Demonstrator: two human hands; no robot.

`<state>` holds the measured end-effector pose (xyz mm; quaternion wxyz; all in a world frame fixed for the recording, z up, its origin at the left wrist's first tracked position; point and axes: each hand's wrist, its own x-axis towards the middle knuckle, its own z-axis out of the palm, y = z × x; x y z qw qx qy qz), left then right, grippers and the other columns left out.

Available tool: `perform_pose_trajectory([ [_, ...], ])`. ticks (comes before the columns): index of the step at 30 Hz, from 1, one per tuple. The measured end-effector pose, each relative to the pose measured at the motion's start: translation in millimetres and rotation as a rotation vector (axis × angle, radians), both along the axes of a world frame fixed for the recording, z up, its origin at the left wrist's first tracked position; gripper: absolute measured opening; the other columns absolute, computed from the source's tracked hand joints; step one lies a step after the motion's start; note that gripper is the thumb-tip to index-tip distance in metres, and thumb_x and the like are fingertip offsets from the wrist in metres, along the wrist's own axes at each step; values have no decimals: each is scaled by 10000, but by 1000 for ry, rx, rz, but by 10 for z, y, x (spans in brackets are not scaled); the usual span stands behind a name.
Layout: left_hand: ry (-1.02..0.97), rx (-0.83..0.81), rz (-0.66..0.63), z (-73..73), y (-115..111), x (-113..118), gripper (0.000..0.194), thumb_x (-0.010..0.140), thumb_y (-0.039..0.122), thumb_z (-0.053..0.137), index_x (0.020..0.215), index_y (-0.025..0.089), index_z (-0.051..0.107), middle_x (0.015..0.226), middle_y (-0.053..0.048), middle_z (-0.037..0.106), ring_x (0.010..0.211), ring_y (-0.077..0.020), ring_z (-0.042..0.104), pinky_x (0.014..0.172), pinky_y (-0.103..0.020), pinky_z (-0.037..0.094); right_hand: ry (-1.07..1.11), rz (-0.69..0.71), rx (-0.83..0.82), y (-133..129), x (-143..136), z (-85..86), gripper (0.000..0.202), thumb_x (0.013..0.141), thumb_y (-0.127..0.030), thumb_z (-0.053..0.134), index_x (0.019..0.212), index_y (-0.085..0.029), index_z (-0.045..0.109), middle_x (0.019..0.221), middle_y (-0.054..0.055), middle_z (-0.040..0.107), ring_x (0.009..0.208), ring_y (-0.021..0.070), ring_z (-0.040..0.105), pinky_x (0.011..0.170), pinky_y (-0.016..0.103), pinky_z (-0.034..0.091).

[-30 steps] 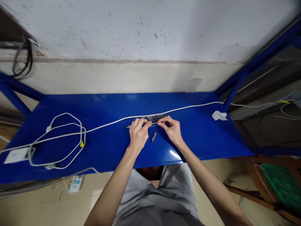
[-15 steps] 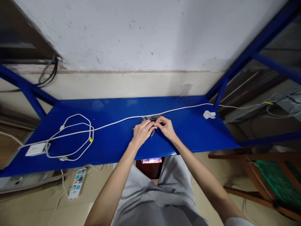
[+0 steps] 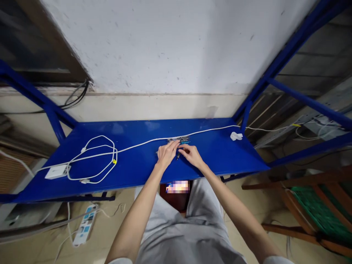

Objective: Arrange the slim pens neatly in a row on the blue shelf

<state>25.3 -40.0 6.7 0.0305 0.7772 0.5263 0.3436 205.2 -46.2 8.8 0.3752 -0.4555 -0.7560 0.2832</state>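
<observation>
Close together over the middle of the blue table (image 3: 143,168), both my hands work beside a row of slim dark pens (image 3: 184,139). My left hand (image 3: 166,153) has its fingers pressed together, their tips at the near side of the row. What lies under them is hidden. On the right, my right hand (image 3: 191,154) is closed in a pinch of thumb and forefinger; what is in the pinch is too small to make out. A short dark pen-like piece (image 3: 178,156) shows between the hands, pointing toward me, its upper end hidden.
A white cable (image 3: 143,141) crosses the table behind the pens and loops at the left, near a white box (image 3: 56,171). Crumpled white tissue (image 3: 236,136) lies at the right. Blue frame posts (image 3: 246,113) flank the table. A lit screen (image 3: 177,186) shows below the front edge.
My right hand has drawn slightly away from my left fingertips. More of the pen row shows, with a blue part visible. The camera view has shifted a little.
</observation>
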Motion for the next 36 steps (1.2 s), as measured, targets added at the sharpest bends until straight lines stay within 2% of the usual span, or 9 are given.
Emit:
perform_pose_trajectory([
  [4,13,14,-9,-11,7,-2,310,1069,328,437,1182,267,719,1098,-43,765,875,-163,722,679,-257,430,-356,129,110,-74,-57,29,227,1023,-368,553,999,-216,719,845,36,731,741,179,663,688,241,396],
  [9,49,69,25,34,56,20,286,1065,252,424,1080,208,706,977,-65,736,925,-178,671,725,-271,422,-427,90,142,-75,-72,41,291,1050,-389,497,919,-207,682,848,54,729,752,192,673,687,249,402],
  [12,92,93,5,47,91,17,268,1053,208,426,1020,191,691,930,-71,707,935,-197,640,780,-292,424,-339,65,175,-66,-56,43,277,1042,-343,486,905,-205,683,850,51,718,741,182,653,701,260,426],
  [17,81,108,6,18,122,0,240,1035,162,436,982,184,670,925,-69,685,936,-209,622,805,-314,433,-16,-81,223,-35,-21,5,209,975,-224,502,1005,-195,706,839,39,722,669,159,626,686,271,489],
  [20,78,107,-26,3,127,-4,241,1032,159,440,981,185,673,920,-65,682,930,-206,623,798,-313,448,100,-141,265,-11,-11,-51,226,951,-201,528,1081,-199,713,945,57,756,740,171,679,656,272,520],
  [24,70,111,-65,-13,125,-9,238,1032,162,446,1006,186,682,916,-61,685,915,-198,636,780,-301,465,129,-112,313,9,-1,-103,269,958,-189,542,1175,-221,696,1067,78,756,881,196,714,687,291,561],
  [27,49,113,-74,-35,126,-14,238,1039,189,452,1020,190,689,913,-62,688,906,-190,648,762,-285,478,112,-87,321,23,7,-122,266,981,-213,565,1223,-231,675,1077,86,744,938,208,708,758,318,579],
  [33,16,109,-131,-52,132,-11,227,1040,207,469,1058,199,695,928,-56,700,911,-176,670,753,-261,500,105,-162,354,14,12,-149,207,1003,-238,558,1165,-222,685,894,70,681,796,197,644,715,325,550],
  [36,-9,117,-171,-48,128,-6,222,1039,209,478,1055,202,700,942,-53,712,900,-171,679,761,-260,512,199,-241,271,-13,17,-105,172,987,-313,602,1095,-217,696,844,53,653,724,181,610,694,318,541],
])
